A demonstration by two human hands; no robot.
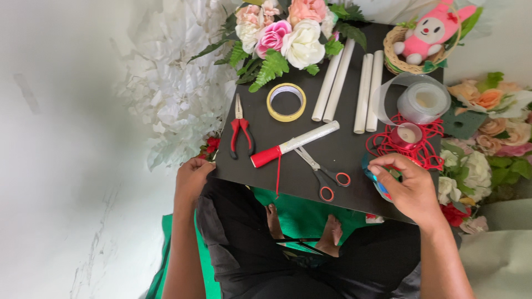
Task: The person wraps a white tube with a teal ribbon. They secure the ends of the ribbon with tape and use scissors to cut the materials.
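My left hand (192,178) grips the near left corner of a small black table (343,149), fingers curled on its edge. At the near right edge, my right hand (407,185) pinches a small blue and red object (376,180), partly hidden under my fingers. Between my hands lie a white tube partly wrapped in red ribbon (293,144) and scissors with red-ringed handles (323,174). Red-handled pliers (240,130) lie close to my left hand.
A yellow tape ring (286,102), several white tubes (354,88), a clear tape roll (424,102) and a red wire holder (410,141) crowd the table's far half. Artificial flowers (288,33) sit at the back and right. A basket with a pink plush (426,36) stands behind.
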